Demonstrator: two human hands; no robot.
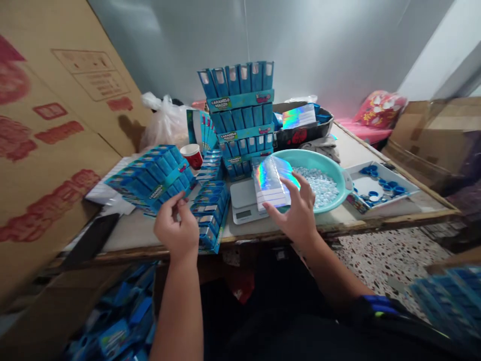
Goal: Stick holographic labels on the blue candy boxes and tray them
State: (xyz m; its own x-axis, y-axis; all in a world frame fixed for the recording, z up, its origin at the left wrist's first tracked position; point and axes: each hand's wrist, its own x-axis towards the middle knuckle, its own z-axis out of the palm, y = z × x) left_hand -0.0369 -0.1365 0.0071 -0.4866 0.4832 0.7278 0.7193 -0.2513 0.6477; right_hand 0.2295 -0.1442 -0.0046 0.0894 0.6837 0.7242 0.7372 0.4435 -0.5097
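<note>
My left hand (176, 220) is closed, thumb and fingertips pinched together, in front of a display tray of blue boxes (158, 178) at the left; whatever the pinch holds is too small to make out. My right hand (298, 210) grips shiny rainbow-foil sticker sheets (272, 183), thumb at the lower edge and fingers at the right side. The sheets overlap a white digital scale (244, 205) and the rim of a turquoise basin (343, 185) holding many small pale pieces. Between my hands stands a row of blue boxes (210, 210) in a tray.
Stacked blue display trays (240, 100) rise at the back, beside a red cup (192, 156). A black box (300, 133) holds more foil sheets. A white tray (383, 188) with blue caps lies right. A large carton (56, 125) walls the left; a dark phone-like slab (92, 238) lies near the edge.
</note>
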